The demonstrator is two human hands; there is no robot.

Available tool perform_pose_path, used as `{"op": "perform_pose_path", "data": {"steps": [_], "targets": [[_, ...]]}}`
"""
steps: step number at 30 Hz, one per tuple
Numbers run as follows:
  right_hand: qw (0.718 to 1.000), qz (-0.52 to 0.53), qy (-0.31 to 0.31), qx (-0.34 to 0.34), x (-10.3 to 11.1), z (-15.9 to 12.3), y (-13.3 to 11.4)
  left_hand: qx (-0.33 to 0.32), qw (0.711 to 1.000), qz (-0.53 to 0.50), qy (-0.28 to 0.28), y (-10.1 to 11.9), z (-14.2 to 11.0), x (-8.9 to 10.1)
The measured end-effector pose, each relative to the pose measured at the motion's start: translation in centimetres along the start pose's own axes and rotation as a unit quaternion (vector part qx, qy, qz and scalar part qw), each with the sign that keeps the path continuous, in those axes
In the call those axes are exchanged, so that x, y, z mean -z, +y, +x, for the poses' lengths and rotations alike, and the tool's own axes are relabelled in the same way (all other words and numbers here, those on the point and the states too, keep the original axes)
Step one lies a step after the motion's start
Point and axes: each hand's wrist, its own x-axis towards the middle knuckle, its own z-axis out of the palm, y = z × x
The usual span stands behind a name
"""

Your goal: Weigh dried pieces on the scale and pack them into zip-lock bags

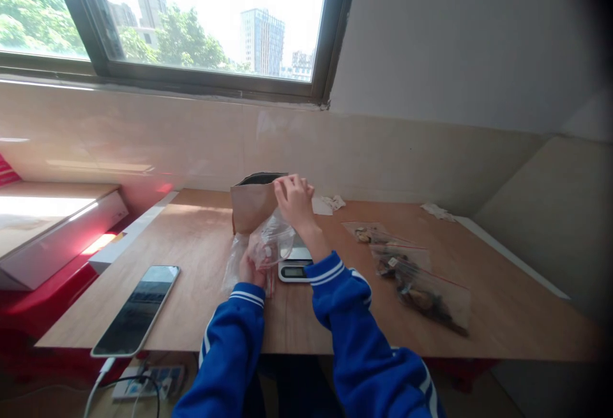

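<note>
A brown paper bag (pixel 253 204) stands with its top open near the back of the wooden table. My right hand (pixel 295 200) is closed at its upper right edge, fingers bent over the rim. Below it, my left hand (pixel 253 266) is closed around a clear plastic bag (pixel 272 242), which spreads in front of the paper bag and partly hides those fingers. Under my right forearm lies a digital kitchen scale (pixel 293 272) with a small display, partly covered by the arm and the plastic.
Several clear zip bags with dark dried pieces (pixel 426 297) lie on the table (pixel 364 322) to the right. A phone (pixel 138 309) with a charging cable (pixel 98 383) rests at the left front edge. Crumpled tissue (pixel 334 201) sits at the back, under the window wall.
</note>
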Motion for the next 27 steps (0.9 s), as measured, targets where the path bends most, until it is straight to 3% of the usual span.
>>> {"op": "perform_pose_path", "data": {"steps": [2,4,7,10,14,19,23,27], "targets": [[0.996,0.037,0.031,-0.08,1.0,-3.2,1.0,-0.022,1.0,0.008,0.012,0.0,-0.4,-0.5],[0.983,0.094,0.011,-0.155,1.2,-6.7,2.1,-0.037,0.999,0.032,0.014,0.0,-0.9,-1.1],[0.939,0.23,-0.063,-0.248,0.9,-11.2,3.4,-0.053,0.995,0.078,-0.023,0.0,-1.6,-1.8],[0.893,0.352,-0.034,-0.279,1.2,-14.0,4.3,-0.05,0.986,0.139,-0.08,0.3,-2.5,-2.0],[0.87,0.361,0.065,-0.33,3.3,-15.8,5.1,-0.056,0.961,0.249,-0.105,1.3,-4.7,-1.9],[0.846,0.364,0.147,-0.361,5.1,-16.1,5.4,0.039,0.905,0.398,-0.143,1.8,-7.9,-2.9],[0.846,0.387,0.116,-0.349,4.4,-16.2,4.4,0.037,0.853,0.502,-0.137,0.5,-9.8,-4.6],[0.89,0.336,0.07,-0.3,3.2,-16.7,3.6,-0.028,0.83,0.539,-0.139,-1.0,-10.4,-5.4]]}}
